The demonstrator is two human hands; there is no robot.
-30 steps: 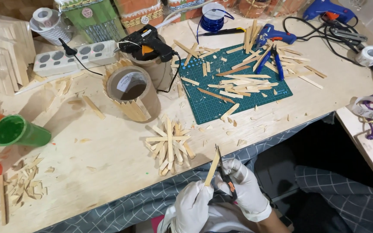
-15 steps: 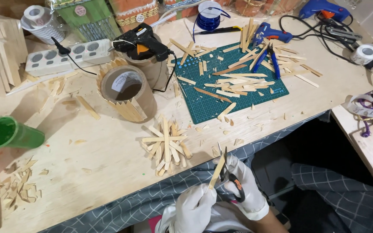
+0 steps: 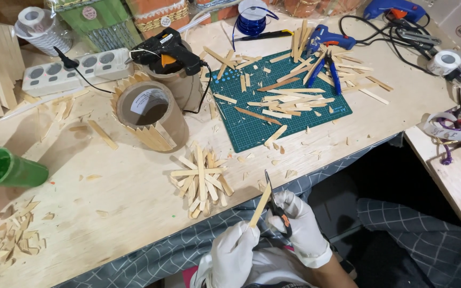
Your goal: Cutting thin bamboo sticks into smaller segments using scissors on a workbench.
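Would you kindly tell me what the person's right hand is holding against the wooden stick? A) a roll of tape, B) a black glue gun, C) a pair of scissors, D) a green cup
C: the gloved right hand grips a pair of scissors with dark handles, blades up beside the wooden stick that the gloved left hand holds; the black glue gun rests on a cardboard tube on the table.

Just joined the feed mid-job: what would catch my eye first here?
At the bottom edge, two white-gloved hands work together: the left hand holds a flat wooden stick while the right hand works small scissors against it. Above them lie a fan-shaped pile of wooden sticks and a stick-strewn green cutting mat.
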